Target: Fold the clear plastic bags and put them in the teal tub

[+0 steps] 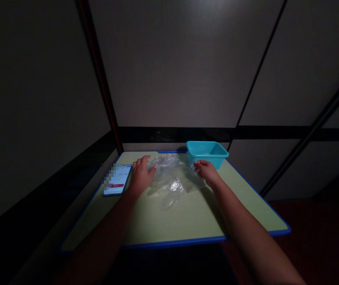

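Crumpled clear plastic (pixel 173 188) lies spread over the middle of a pale green table (pixel 175 227). Just left of it is my left hand (pixel 142 174), fingers apart and nothing held, between the plastic and a phone. On the plastic's right side, my right hand (pixel 205 171) has its fingers pinched together on an edge of the clear plastic. A turquoise basin (pixel 207 156) stands directly behind my right hand, with something clear and hard to make out inside.
A phone (pixel 117 180) with a lit screen lies at the table's left edge. The table has a blue rim. Large grey panels (pixel 175 71) with dark strips rise behind it.
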### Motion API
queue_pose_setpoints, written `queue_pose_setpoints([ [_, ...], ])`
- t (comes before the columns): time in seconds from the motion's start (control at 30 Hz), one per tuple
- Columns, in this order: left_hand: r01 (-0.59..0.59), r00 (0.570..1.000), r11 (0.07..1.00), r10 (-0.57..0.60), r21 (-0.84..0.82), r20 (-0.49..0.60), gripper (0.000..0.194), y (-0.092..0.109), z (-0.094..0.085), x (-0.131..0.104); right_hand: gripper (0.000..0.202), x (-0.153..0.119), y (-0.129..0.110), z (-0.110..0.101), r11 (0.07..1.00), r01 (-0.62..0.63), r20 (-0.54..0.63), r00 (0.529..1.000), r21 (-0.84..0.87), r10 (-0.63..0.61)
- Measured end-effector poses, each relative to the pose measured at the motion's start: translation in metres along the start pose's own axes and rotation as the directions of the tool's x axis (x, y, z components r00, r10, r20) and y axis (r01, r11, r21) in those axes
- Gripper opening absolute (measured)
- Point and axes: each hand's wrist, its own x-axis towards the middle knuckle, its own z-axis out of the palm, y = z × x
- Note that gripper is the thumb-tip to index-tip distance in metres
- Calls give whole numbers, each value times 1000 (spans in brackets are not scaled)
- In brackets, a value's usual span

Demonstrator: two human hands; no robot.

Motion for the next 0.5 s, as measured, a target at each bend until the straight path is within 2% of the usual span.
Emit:
queue_pose_setpoints([
  [0.07,-123,990,991,118,56,80,33,5,4,-5,26,2,3,-1,992,-4,12,1000,-125,5],
  [0.13,-234,943,971,214,54,254,34,9,9,-13,22,2,5,-2,977,-7,16,1000,-214,11],
  [0.2,-334,850,942,283,39,444,43,12,15,-21,20,2,4,-5,964,0,22,1000,-267,6],
  [0.27,-397,748,917,302,33,591,55,14,19,-28,17,-1,0,-10,914,23,35,999,-404,-9],
  [0.33,-435,669,900,304,25,678,65,14,21,-32,17,-4,-4,-16,771,50,71,997,-635,-6],
  [0.4,-458,618,889,306,16,724,73,14,20,-33,19,-9,-7,-22,583,72,112,993,-810,31],
  [0.43,-463,598,886,306,8,741,76,14,20,-32,18,-11,-6,-24,521,77,122,991,-850,53],
  [0.5,-469,556,883,311,-18,771,80,14,19,-30,16,-14,-4,-30,455,61,115,989,-888,92],
])
